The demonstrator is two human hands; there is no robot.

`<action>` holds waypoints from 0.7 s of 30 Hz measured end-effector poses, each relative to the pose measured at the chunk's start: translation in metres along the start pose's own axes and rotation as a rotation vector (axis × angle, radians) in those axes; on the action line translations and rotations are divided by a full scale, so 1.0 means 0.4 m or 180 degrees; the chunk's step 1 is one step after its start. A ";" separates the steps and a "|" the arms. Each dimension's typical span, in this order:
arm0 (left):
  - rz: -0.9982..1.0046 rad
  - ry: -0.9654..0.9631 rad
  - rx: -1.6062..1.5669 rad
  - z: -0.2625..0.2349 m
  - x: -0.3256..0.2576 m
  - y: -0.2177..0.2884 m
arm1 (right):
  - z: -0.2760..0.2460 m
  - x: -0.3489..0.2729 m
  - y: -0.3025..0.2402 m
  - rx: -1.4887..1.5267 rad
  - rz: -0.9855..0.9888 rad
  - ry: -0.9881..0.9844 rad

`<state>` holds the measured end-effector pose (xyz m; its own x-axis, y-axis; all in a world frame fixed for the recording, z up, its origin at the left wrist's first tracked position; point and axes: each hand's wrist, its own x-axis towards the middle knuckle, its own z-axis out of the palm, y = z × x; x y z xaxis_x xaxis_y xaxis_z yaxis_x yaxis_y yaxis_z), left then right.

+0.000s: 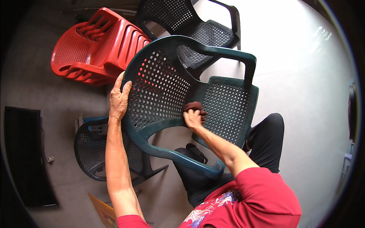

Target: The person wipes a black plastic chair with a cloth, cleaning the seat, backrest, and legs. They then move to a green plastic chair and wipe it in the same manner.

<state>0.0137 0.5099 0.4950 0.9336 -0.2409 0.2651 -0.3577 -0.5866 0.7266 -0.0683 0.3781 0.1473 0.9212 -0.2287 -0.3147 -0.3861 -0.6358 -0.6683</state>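
A dark green plastic armchair (228, 110) with a perforated back and seat stands tilted before me. My left hand (119, 98) is closed round the top rim of its backrest, thumb on the near face. Where the backrest meets the seat, my right hand (193, 118) presses a dark brown cloth (193, 106) against the plastic, its fingers bunched over it. The far side of the cloth is hidden by my fingers. My right forearm crosses over the near armrest side of the chair.
A stack of red plastic chairs (125, 45) stands at the far left. Behind the green chair is a black plastic chair (211, 34); another dark chair (93, 152) stands at left, beneath my forearm. A black flat panel (26, 155) lies by the left edge. My bent leg (268, 140) is at right.
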 end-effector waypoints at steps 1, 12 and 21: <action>-0.0007 0.0040 0.0053 0.009 0.002 -0.003 | 0.012 -0.018 -0.060 0.0687 0.0428 -0.0117; -0.0197 0.0168 -0.0181 -0.017 -0.011 -0.005 | -0.244 -0.382 -0.481 0.1011 -0.2412 0.0869; -0.0471 0.0155 -0.0528 -0.023 -0.027 0.007 | -0.206 -0.149 -0.429 0.0228 -0.2632 0.2381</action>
<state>0.0029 0.5179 0.4999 0.9770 -0.1216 0.1752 -0.2123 -0.4765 0.8532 -0.0530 0.4399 0.3363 0.6831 -0.1565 0.7134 0.3790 -0.7590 -0.5294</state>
